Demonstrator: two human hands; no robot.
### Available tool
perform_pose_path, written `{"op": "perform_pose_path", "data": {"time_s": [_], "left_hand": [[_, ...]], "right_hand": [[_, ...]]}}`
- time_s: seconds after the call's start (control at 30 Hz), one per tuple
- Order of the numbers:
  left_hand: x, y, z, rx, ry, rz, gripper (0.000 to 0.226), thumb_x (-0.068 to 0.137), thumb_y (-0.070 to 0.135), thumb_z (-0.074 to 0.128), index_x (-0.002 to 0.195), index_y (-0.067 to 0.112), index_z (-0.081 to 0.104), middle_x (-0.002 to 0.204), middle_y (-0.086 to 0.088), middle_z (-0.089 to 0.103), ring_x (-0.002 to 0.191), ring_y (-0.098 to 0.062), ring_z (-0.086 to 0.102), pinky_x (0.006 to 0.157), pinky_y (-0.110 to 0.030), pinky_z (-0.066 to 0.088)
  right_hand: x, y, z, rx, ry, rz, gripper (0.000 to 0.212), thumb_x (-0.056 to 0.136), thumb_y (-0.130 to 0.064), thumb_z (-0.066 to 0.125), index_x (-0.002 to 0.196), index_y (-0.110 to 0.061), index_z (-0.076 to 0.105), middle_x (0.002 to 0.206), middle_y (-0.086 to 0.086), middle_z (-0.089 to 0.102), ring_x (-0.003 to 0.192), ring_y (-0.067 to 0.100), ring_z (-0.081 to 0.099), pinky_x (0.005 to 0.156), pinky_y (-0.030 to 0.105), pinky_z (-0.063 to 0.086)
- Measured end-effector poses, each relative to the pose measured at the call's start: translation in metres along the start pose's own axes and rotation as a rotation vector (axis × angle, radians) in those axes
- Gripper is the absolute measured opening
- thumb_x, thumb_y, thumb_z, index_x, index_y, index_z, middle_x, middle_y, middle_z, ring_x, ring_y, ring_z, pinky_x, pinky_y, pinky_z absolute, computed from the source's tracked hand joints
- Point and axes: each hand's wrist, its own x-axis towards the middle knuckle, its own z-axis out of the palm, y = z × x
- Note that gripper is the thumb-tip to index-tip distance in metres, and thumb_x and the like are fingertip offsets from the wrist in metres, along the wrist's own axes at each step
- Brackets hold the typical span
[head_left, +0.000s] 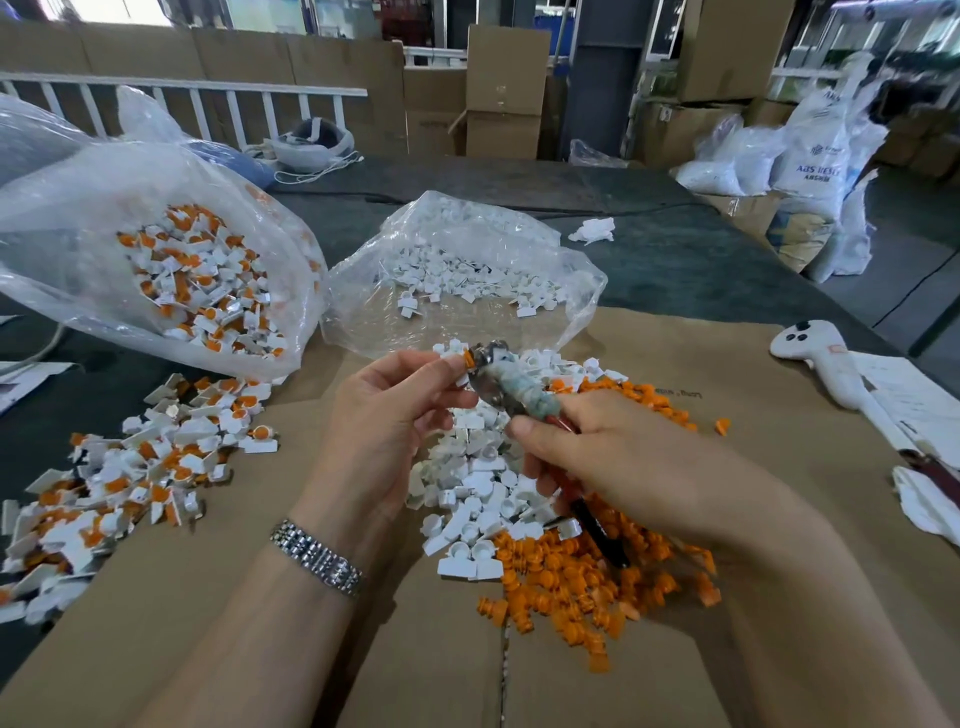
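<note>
My left hand (395, 415) pinches a small white plastic part with an orange plug (464, 362) between thumb and fingertips. My right hand (613, 457) grips pliers (511, 387) with red and black handles, their jaws wrapped in dirty tape and set on the orange plug. Below both hands lies a heap of bare white parts (478, 483) and a heap of loose orange plugs (587, 571), all on flattened brown cardboard (260, 597).
A clear bag of white-and-orange parts (197, 280) lies at the left, with more spilled in a pile (119, 483) below it. A second clear bag of white parts (457, 270) sits behind the hands. A white controller (821, 358) and papers lie at the right. Boxes and sacks stand behind.
</note>
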Motion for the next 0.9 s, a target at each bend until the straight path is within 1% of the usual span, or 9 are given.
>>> {"op": "perform_pose_path", "data": {"time_s": [0.1, 0.17, 0.33, 0.5, 0.57, 0.63, 0.77, 0.83, 0.9], "left_hand": [[0.001, -0.001, 0.001, 0.012, 0.006, -0.02, 0.011, 0.075, 0.017, 0.082, 0.08, 0.013, 0.073, 0.082, -0.009, 0.074, 0.068, -0.015, 0.071, 0.057, -0.018, 0.052], [0.001, -0.002, 0.001, 0.017, 0.022, -0.047, 0.007, 0.082, 0.01, 0.079, 0.082, 0.009, 0.072, 0.081, -0.01, 0.074, 0.067, -0.015, 0.07, 0.057, -0.018, 0.052], [0.003, -0.003, 0.001, 0.017, 0.04, -0.099, 0.006, 0.086, 0.005, 0.075, 0.082, 0.005, 0.071, 0.073, -0.009, 0.072, 0.063, -0.014, 0.069, 0.052, -0.016, 0.052], [0.003, 0.001, -0.004, 0.024, 0.057, -0.06, 0.009, 0.083, 0.014, 0.077, 0.088, 0.007, 0.074, 0.079, -0.008, 0.075, 0.071, -0.016, 0.072, 0.059, -0.019, 0.056], [0.005, 0.003, -0.013, 0.172, 0.152, 0.029, 0.007, 0.091, 0.017, 0.073, 0.093, 0.011, 0.076, 0.081, -0.004, 0.077, 0.073, -0.012, 0.073, 0.06, -0.018, 0.057], [0.011, 0.004, -0.026, 0.481, 0.341, 0.173, 0.008, 0.096, 0.024, 0.07, 0.096, 0.018, 0.076, 0.08, 0.0, 0.076, 0.07, -0.004, 0.071, 0.055, -0.013, 0.051], [0.021, 0.009, -0.047, 1.02, 0.632, 0.428, 0.016, 0.097, 0.021, 0.07, 0.111, 0.017, 0.074, 0.11, -0.001, 0.065, 0.085, -0.014, 0.061, 0.064, -0.011, 0.037], [0.021, 0.01, -0.05, 1.111, 0.586, 0.427, 0.016, 0.095, 0.019, 0.07, 0.111, 0.019, 0.073, 0.112, 0.001, 0.056, 0.085, -0.013, 0.056, 0.066, -0.013, 0.038], [0.02, 0.01, -0.049, 1.122, 0.389, 0.311, 0.009, 0.094, 0.02, 0.07, 0.101, 0.023, 0.073, 0.105, 0.004, 0.062, 0.083, -0.012, 0.058, 0.07, -0.026, 0.05]], "right_hand": [[0.001, -0.001, 0.006, -0.056, 0.062, -0.033, 0.049, 0.102, -0.05, 0.044, 0.088, -0.006, 0.061, 0.081, 0.017, 0.067, 0.063, 0.023, 0.06, 0.068, 0.04, 0.054], [0.003, -0.002, 0.013, -0.079, 0.108, -0.036, 0.049, 0.103, -0.049, 0.045, 0.082, -0.007, 0.058, 0.07, 0.013, 0.059, 0.059, 0.02, 0.052, 0.069, 0.048, 0.052], [0.01, 0.003, 0.024, -0.101, 0.174, -0.01, 0.043, 0.103, -0.047, 0.047, 0.09, -0.009, 0.061, 0.073, 0.011, 0.06, 0.058, 0.02, 0.052, 0.062, 0.047, 0.053], [0.01, 0.008, 0.016, -0.055, 0.155, -0.032, 0.048, 0.098, -0.055, 0.05, 0.083, -0.013, 0.064, 0.07, 0.004, 0.07, 0.06, 0.02, 0.066, 0.072, 0.043, 0.058], [0.011, 0.015, 0.008, -0.045, 0.211, -0.045, 0.045, 0.093, -0.065, 0.05, 0.087, -0.023, 0.066, 0.073, -0.002, 0.07, 0.062, 0.007, 0.067, 0.064, 0.038, 0.058], [0.014, 0.027, -0.002, -0.108, 0.347, -0.034, 0.041, 0.091, -0.069, 0.049, 0.087, -0.031, 0.062, 0.067, -0.01, 0.065, 0.058, -0.003, 0.061, 0.055, 0.028, 0.044], [0.023, 0.059, -0.019, -0.259, 0.565, 0.114, 0.043, 0.092, -0.07, 0.046, 0.084, -0.028, 0.053, 0.075, -0.011, 0.059, 0.07, 0.007, 0.056, 0.06, 0.032, 0.044], [0.028, 0.073, -0.022, -0.33, 0.559, 0.216, 0.047, 0.093, -0.07, 0.045, 0.093, -0.025, 0.058, 0.08, -0.007, 0.058, 0.073, 0.012, 0.055, 0.062, 0.034, 0.046], [0.032, 0.081, -0.021, -0.381, 0.555, 0.285, 0.05, 0.093, -0.069, 0.047, 0.101, -0.022, 0.059, 0.08, -0.008, 0.054, 0.069, 0.009, 0.049, 0.056, 0.03, 0.038]]}}
